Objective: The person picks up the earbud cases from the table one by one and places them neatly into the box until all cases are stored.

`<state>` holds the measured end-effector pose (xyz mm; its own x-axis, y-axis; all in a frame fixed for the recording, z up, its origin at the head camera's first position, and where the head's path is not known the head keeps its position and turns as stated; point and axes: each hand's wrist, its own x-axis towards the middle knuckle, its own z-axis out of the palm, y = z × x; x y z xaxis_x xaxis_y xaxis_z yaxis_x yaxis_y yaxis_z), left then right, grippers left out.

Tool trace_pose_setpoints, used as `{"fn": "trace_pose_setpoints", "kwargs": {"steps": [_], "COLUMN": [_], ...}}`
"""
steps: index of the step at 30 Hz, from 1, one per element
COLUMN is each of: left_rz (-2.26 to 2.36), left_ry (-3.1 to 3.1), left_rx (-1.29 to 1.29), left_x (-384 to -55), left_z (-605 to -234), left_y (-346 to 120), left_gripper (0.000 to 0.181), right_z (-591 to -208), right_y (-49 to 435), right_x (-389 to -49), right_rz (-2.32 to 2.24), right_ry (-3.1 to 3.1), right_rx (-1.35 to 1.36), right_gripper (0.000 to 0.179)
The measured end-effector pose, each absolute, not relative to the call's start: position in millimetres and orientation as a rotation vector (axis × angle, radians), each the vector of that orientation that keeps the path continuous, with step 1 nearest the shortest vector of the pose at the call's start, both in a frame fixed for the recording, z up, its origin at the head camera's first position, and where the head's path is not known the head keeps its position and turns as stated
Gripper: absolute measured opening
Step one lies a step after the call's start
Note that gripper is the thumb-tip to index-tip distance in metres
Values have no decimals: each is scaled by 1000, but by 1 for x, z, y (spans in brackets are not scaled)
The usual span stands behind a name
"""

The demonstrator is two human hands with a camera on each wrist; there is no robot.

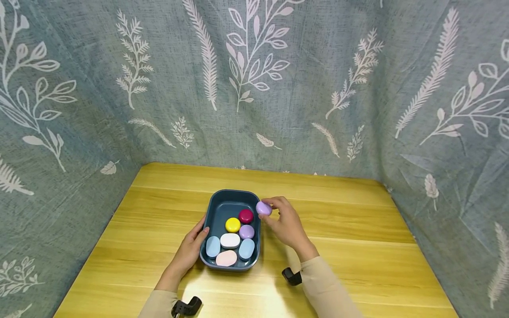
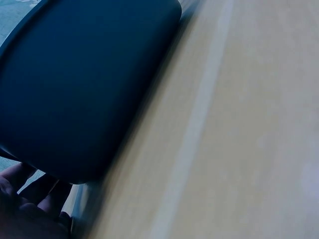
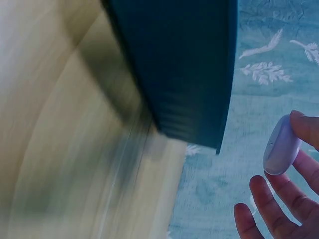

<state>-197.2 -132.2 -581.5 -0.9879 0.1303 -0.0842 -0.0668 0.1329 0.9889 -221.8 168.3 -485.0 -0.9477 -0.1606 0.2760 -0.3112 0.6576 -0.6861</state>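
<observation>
My right hand [image 1: 288, 223] pinches a lilac oval soap-like bar [image 1: 263, 208] between thumb and fingers, above the right rim of a dark blue tray [image 1: 218, 206]. In the right wrist view the bar [image 3: 282, 145] stands on edge in the grip, with the other fingers spread below it. My left hand [image 1: 190, 247] grips the tray's left side, its thumb over the rim. Inside the tray lie a crimson bar [image 1: 245, 216], a yellow one [image 1: 232, 225], a second lilac one [image 1: 246, 232], a white one [image 1: 230, 240], two light blue bars [image 1: 213, 246] and a pink one [image 1: 226, 258].
A yellowish wooden table [image 1: 350, 247] carries the tray. Behind it and at both sides hangs a grey-blue curtain [image 1: 286, 110] with white leaf patterns. Each wrist wears a black strapped device [image 1: 292, 276].
</observation>
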Motion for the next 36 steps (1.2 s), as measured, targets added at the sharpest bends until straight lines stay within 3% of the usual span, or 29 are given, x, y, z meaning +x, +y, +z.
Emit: {"fn": "trace_pose_setpoints", "kwargs": {"steps": [36], "left_rz": [1980], "left_ry": [2239], "left_rx": [57], "left_x": [-196], "left_z": [-580], "left_y": [-130], "left_gripper": [58], "right_z": [-504], "right_y": [103], "right_x": [-205], "right_rz": [1164], "right_ry": [-2721], "right_rx": [581], "right_gripper": [39]}}
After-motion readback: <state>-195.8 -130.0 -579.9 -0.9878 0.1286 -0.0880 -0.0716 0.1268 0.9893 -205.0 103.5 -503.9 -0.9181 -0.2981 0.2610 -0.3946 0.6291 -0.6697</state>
